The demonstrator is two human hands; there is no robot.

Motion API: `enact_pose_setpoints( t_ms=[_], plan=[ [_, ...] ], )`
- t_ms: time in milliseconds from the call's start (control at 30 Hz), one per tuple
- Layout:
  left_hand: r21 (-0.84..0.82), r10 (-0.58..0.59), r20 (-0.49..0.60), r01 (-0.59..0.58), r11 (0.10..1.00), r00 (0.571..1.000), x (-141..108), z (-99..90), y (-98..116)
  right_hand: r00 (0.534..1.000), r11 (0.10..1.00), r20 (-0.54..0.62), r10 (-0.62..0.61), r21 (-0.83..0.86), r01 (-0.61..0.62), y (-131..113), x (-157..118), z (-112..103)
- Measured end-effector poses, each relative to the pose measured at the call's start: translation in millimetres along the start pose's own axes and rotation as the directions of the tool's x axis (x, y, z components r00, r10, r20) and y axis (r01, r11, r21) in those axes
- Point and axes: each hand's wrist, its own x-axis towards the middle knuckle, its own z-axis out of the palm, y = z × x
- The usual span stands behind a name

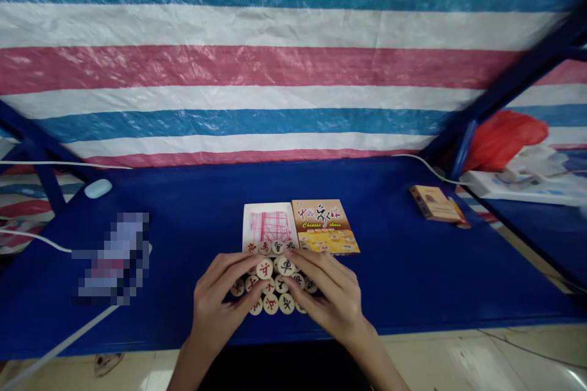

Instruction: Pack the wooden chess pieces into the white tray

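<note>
Several round wooden chess pieces (270,303) with red or black characters lie in rows on the blue table, close to its front edge. My left hand (224,287) pinches a piece with a red character (265,269) between thumb and fingers. In the same way, my right hand (328,287) grips a piece with a black character (287,266). Both held pieces are side by side above the rows. Just behind them is an open white box (247,220) with red lines inside and a row of pieces at its near end. The fingers partly hide other pieces.
A brown Chinese chess lid (326,226) lies right of the white box. Small cartons (435,203) sit at the right, a pale blue oval object (98,188) at the far left, above a pixelated item (114,256). White cables cross the left side.
</note>
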Motion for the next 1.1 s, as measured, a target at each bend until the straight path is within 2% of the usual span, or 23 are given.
enact_pose_setpoints(
  t_ms=[100, 167, 267, 333, 500, 700, 867, 1100],
  plan=[
    [0.055, -0.117, -0.048, 0.119, 0.991, 0.992, -9.6, -7.7, 0.9, 0.985, 0.987, -0.077, 0.155, -0.039, -0.159, -5.8, -13.5, -9.4],
    [0.082, -0.224, -0.076, 0.230, 0.970, 0.972, -18.9, -14.1, 2.7, 0.963, 0.962, -0.068, 0.259, -0.073, -0.264, -8.8, -26.6, -17.6],
    [0.113, -0.340, -0.098, 0.350, 0.930, 0.935, -34.0, -21.6, 6.7, 0.944, 0.933, -0.027, 0.329, -0.144, -0.329, -9.3, -45.6, -27.1],
    [0.140, -0.373, -0.096, 0.384, 0.913, 0.923, -42.7, -23.8, 8.4, 0.942, 0.927, -0.013, 0.336, -0.174, -0.333, -7.8, -54.5, -29.4],
    [0.221, -0.332, -0.030, 0.330, 0.918, 0.943, -54.9, -23.0, 3.7, 0.945, 0.934, 0.039, 0.324, -0.173, -0.313, -5.0, -61.9, -27.1],
    [0.264, -0.244, -0.043, 0.246, 0.933, 0.969, -58.2, -16.8, 0.3, 0.952, 0.939, 0.064, 0.298, -0.198, -0.281, -5.4, -64.5, -22.3],
    [0.228, -0.272, -0.070, 0.281, 0.932, 0.960, -59.9, -12.2, 3.5, 0.957, 0.942, 0.049, 0.287, -0.195, -0.272, -7.5, -62.8, -21.2],
    [0.203, -0.335, -0.115, 0.352, 0.914, 0.935, -58.5, -9.6, 7.3, 0.931, 0.916, -0.038, 0.363, -0.167, -0.364, -11.5, -59.0, -29.3]
  ],
)
